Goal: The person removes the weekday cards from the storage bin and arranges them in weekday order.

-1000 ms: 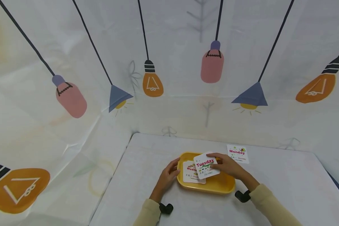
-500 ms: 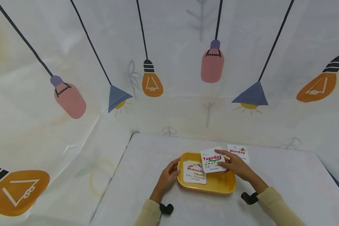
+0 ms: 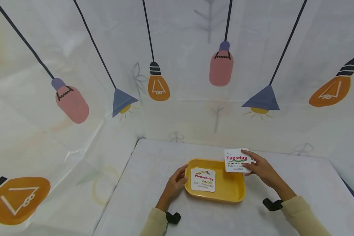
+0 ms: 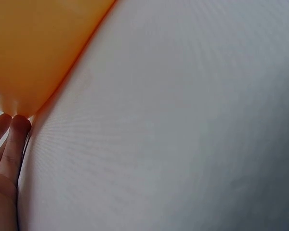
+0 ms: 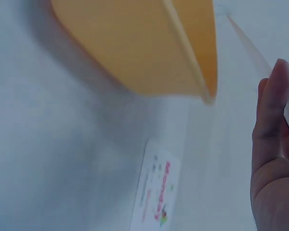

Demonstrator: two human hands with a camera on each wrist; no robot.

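Note:
A white card printed "Tuesday" (image 3: 234,161) is pinched by its right edge in my right hand (image 3: 261,168), above the far right corner of a yellow tray (image 3: 228,190). My left hand (image 3: 173,185) holds the tray's left end; the left wrist view has its fingertips (image 4: 20,126) against the tray wall. Inside the tray, on the left, a "Wednesday" card (image 3: 203,180) lies face up. A "Monday" card (image 5: 156,192) lies flat on the table in the right wrist view; in the head view the Tuesday card and right hand hide most of it.
The white-covered table (image 3: 153,157) carries the tray and cards. Behind it and to the left hang white sheets (image 3: 183,114) printed with lamps and bulbs. A black wrist camera (image 3: 272,205) sits by the right sleeve, another (image 3: 173,218) by the left.
My right hand has carried the Tuesday card rightward and away, from over the Wednesday card to the tray's far right corner, uncovering the Wednesday card. The left hand and tray stay put.

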